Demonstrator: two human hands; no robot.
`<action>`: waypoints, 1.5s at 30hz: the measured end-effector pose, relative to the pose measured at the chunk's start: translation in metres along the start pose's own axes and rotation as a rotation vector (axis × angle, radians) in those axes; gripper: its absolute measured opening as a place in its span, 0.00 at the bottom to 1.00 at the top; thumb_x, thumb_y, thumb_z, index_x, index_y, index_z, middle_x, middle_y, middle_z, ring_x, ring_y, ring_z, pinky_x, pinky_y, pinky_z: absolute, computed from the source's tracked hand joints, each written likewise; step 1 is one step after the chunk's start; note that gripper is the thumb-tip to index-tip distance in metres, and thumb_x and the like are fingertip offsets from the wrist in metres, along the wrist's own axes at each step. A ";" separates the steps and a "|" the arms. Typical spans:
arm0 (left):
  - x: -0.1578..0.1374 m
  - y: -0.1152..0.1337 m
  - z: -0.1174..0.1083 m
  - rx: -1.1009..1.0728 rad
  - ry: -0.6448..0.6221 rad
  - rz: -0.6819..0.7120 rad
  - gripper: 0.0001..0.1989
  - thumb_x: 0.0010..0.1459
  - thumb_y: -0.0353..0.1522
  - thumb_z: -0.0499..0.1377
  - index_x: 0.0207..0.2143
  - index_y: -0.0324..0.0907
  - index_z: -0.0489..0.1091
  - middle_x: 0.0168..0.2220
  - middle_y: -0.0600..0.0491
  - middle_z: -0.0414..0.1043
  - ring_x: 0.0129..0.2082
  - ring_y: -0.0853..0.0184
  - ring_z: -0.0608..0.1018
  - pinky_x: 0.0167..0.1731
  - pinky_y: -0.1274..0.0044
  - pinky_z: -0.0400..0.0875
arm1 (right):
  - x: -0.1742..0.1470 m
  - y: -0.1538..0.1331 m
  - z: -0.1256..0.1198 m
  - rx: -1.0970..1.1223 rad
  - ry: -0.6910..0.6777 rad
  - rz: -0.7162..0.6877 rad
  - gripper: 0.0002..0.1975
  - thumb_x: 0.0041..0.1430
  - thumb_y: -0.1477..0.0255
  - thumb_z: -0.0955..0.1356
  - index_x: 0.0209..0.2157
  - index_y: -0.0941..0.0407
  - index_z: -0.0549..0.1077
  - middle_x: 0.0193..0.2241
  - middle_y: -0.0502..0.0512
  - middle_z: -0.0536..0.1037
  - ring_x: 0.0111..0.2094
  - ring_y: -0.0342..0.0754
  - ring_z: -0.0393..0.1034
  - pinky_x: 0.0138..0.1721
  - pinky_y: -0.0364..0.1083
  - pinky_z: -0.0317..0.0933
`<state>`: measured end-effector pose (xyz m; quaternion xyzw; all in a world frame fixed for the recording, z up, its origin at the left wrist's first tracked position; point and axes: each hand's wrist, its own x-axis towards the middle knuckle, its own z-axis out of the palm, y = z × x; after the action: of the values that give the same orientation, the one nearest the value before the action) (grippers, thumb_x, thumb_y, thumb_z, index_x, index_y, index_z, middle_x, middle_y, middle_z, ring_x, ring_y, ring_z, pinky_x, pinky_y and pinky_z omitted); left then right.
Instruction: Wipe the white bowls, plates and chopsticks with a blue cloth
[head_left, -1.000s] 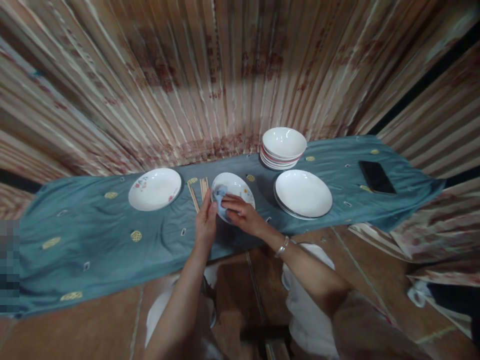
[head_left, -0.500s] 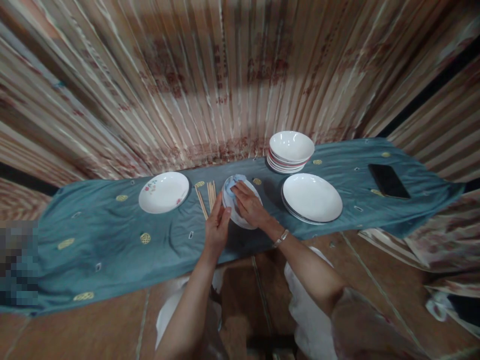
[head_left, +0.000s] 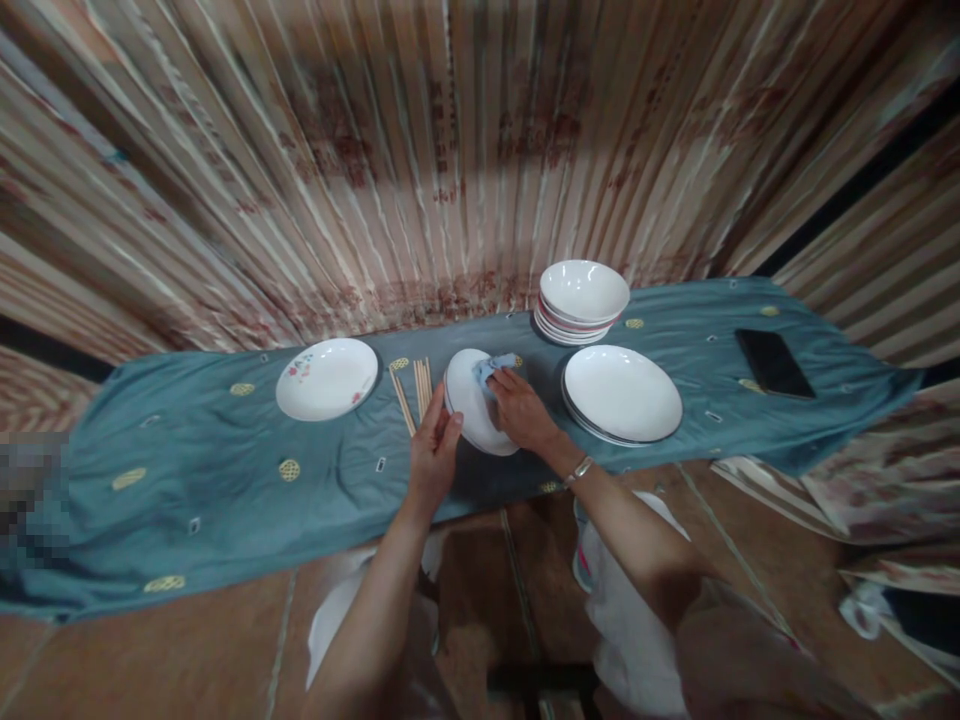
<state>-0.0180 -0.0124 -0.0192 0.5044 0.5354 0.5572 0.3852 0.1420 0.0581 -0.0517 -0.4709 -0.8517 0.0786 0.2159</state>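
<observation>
A white plate [head_left: 466, 405] is tilted above the middle of the cloth-covered table. My left hand [head_left: 435, 445] grips its left edge, thumb on the near face. Over the plate's right side, my right hand [head_left: 519, 408] is closed on a light blue cloth [head_left: 495, 368], pressing it toward the upper right rim. Part of the plate is hidden behind the right hand. Several wooden chopsticks [head_left: 422, 385] lie just left of the plate, close to my left fingertips.
On the teal tablecloth [head_left: 225, 480] a floral plate [head_left: 328, 380] lies to the left. Stacked bowls [head_left: 583, 292] stand at the back, with a stack of white plates [head_left: 624, 393] in front of them. A black phone-like slab [head_left: 775, 363] lies far right. Curtains [head_left: 480, 150] hang behind.
My right hand has slid the blue cloth rightward across the plate, from its upper left to its upper right side. The left hand keeps its hold in nearly the same place.
</observation>
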 end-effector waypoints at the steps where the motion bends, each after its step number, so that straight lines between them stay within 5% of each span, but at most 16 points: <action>1: 0.000 0.000 0.000 -0.007 0.000 0.000 0.27 0.57 0.40 0.59 0.58 0.42 0.66 0.43 0.48 0.77 0.40 0.64 0.77 0.45 0.72 0.71 | -0.002 0.001 -0.001 -0.014 -0.005 0.003 0.22 0.60 0.82 0.58 0.55 0.69 0.67 0.56 0.72 0.68 0.62 0.58 0.56 0.64 0.57 0.50; 5: 0.002 -0.002 0.000 -0.039 0.004 -0.010 0.28 0.56 0.41 0.59 0.58 0.42 0.66 0.38 0.50 0.78 0.38 0.64 0.77 0.42 0.73 0.72 | -0.009 0.007 -0.007 -0.048 -0.044 -0.021 0.15 0.60 0.81 0.60 0.44 0.64 0.74 0.47 0.68 0.75 0.54 0.56 0.66 0.61 0.54 0.54; 10: 0.003 -0.004 0.001 -0.012 0.019 -0.006 0.28 0.56 0.42 0.59 0.58 0.44 0.66 0.47 0.48 0.76 0.48 0.61 0.76 0.50 0.69 0.69 | -0.019 0.015 -0.017 0.021 -0.098 0.011 0.12 0.57 0.81 0.62 0.31 0.59 0.77 0.37 0.62 0.79 0.44 0.52 0.72 0.53 0.51 0.62; 20: 0.006 -0.006 0.002 0.081 0.015 0.051 0.26 0.60 0.40 0.56 0.60 0.44 0.65 0.60 0.48 0.67 0.60 0.60 0.68 0.61 0.69 0.58 | -0.027 -0.001 -0.038 0.483 -0.240 0.109 0.07 0.52 0.75 0.68 0.31 0.56 0.79 0.30 0.50 0.80 0.31 0.45 0.73 0.35 0.42 0.61; 29: 0.006 -0.005 0.005 0.073 0.008 0.033 0.26 0.60 0.40 0.57 0.60 0.46 0.64 0.61 0.50 0.64 0.64 0.60 0.62 0.63 0.70 0.55 | -0.014 -0.027 -0.031 0.823 -0.041 0.111 0.05 0.53 0.73 0.69 0.32 0.57 0.78 0.30 0.51 0.79 0.31 0.43 0.71 0.36 0.41 0.62; 38: 0.004 -0.007 0.002 0.197 -0.043 0.117 0.28 0.62 0.43 0.53 0.62 0.44 0.60 0.62 0.47 0.63 0.61 0.60 0.66 0.61 0.68 0.60 | 0.013 -0.012 -0.014 0.668 0.195 0.054 0.07 0.55 0.76 0.66 0.36 0.56 0.73 0.40 0.54 0.76 0.42 0.47 0.70 0.45 0.45 0.63; 45: 0.003 -0.006 0.002 0.200 -0.032 0.098 0.28 0.62 0.42 0.52 0.62 0.43 0.60 0.59 0.46 0.67 0.59 0.61 0.70 0.58 0.69 0.64 | 0.011 0.007 -0.005 0.358 0.105 0.205 0.08 0.56 0.78 0.65 0.38 0.57 0.71 0.40 0.57 0.76 0.43 0.49 0.70 0.49 0.47 0.61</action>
<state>-0.0169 -0.0088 -0.0245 0.5747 0.5567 0.5111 0.3139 0.1446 0.0703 -0.0461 -0.5128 -0.7593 0.2257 0.3308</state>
